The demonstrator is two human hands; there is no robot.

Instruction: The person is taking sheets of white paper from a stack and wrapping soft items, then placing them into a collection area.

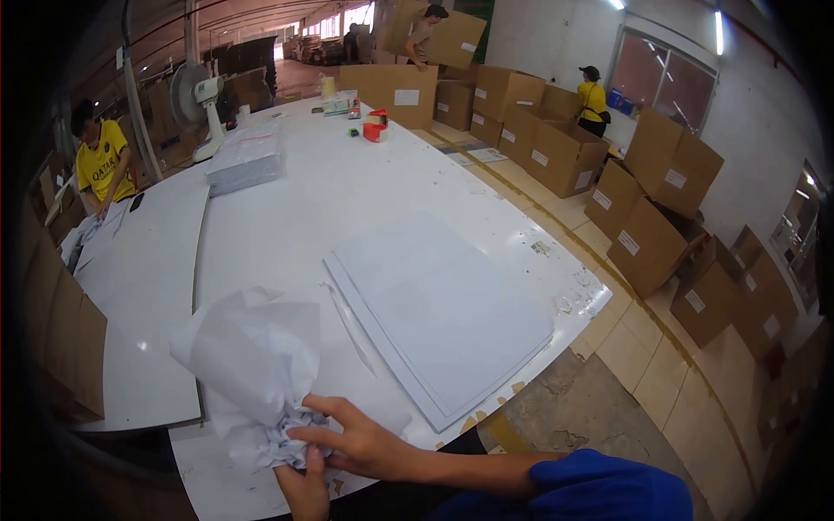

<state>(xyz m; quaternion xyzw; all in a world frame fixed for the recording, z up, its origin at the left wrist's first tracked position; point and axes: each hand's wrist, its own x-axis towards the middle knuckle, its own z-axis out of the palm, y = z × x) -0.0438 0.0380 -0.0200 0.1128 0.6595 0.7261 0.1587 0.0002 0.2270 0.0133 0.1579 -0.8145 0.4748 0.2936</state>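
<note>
Head view: I have both hands on a bunch of crumpled paper (252,425) at the near edge of the white table (347,195). My right hand (365,446) reaches in from the right, its fingers a little spread and bent onto the crumpled part, holding it. My left hand (306,493) comes up from the lower edge and grips the bottom of the same bunch, though I cannot tell how its hidden fingers lie. Above my fingers, the paper flares out into a broad, loose sheet.

Just to the right of it lies a flat stack of large white sheets (443,304), its edges slightly uneven. A narrow whitish strip (350,330) rests between the two. Farther up the table sit a plastic-wrapped bundle (248,163) and a red tape dispenser (374,133), with a fan (208,100) beyond the bundle. On my left, a person in a yellow shirt (106,165) bends over papers. Open cardboard boxes (650,247) line the floor to my right, and at the back another person (422,39) carries a big carton.
</note>
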